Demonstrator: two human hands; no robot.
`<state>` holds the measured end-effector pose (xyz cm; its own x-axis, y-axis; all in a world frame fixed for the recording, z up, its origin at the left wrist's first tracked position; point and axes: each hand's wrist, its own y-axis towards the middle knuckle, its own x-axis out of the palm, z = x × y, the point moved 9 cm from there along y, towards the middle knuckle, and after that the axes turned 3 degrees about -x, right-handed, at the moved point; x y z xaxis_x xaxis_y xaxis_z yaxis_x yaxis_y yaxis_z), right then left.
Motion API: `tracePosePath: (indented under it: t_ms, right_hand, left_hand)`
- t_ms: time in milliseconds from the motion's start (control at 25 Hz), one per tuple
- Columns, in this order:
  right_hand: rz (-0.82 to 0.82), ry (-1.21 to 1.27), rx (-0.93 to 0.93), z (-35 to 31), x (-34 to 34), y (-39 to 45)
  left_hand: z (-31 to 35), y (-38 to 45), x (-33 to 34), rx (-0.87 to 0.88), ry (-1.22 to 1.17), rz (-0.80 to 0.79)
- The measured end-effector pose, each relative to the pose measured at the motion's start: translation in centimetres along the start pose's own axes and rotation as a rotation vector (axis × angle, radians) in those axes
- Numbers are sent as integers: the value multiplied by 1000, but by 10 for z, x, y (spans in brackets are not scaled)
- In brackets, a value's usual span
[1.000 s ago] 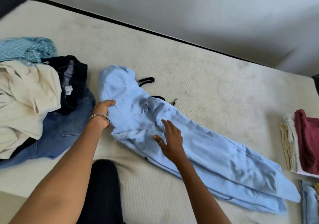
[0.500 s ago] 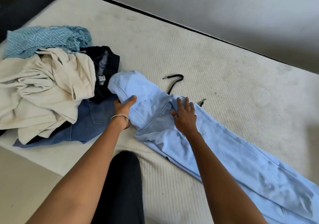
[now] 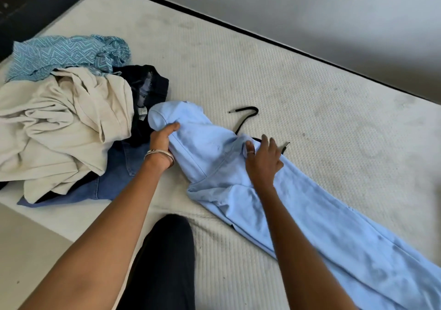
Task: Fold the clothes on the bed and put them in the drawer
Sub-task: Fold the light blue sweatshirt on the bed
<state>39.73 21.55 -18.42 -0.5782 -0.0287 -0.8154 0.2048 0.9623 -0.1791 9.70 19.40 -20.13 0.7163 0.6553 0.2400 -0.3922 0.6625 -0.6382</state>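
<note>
Left hand (image 3: 162,140) gripping hood edge of light blue hoodie (image 3: 262,204), thumb on top; right hand (image 3: 263,160) flat, fingers spread, pressing neck; hoodie folded lengthwise on bed (image 3: 310,99), black drawstring (image 3: 245,116) trailing far side

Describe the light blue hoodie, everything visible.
The light blue hoodie looks like soft, matte fleece. It lies flat on the mattress, folded lengthwise into a narrow strip running from its hood beside the unfolded pile down to the lower right, where the frame cuts it off. A black drawstring with metal tips trails out at the neck. The left hand grips the hood; the right hand rests on the neck, thumb against a fold.
</note>
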Motion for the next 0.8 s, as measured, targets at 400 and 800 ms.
tracePosePath:
  t_ms: [400,800]
  right_hand:
    - [39,441,-196,39,-22,-74]
    - [114,1298,586,162,-75,-130]
  left_hand:
    - [28,-68,52,211,266,-160]
    - [-173,-241,155,1011,2074,-983]
